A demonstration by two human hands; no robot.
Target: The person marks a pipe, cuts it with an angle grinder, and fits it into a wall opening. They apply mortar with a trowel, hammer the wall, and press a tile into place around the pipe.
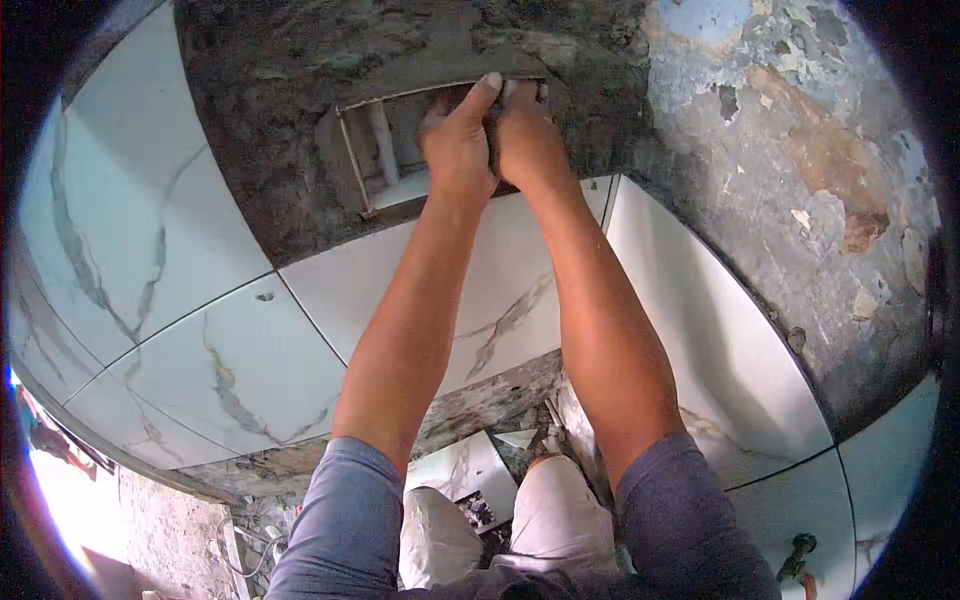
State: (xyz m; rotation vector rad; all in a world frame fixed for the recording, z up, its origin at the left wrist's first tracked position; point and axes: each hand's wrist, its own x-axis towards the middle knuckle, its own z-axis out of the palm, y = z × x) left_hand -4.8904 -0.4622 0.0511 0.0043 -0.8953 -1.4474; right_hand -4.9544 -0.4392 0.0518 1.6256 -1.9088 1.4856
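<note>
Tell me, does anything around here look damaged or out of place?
Yes. The rough, mottled grey wall at right looks damaged, its surface flaking in uneven patches. A white veined tile piece lies below, apart from the white marbled wall tiles.

White glare (68,505) floods the lower left amid strong fisheye distortion.

One view, head-worn: we look forward and steeply down along both forearms (422,295) to the fingers (482,97), upper centre, at a rough wall (280,60). Nearest us, well below the fingers, we have sleeves (340,520) and knees (560,505); left and right of the fingers our field runs wide, edges curved, frame corners dark.
</note>
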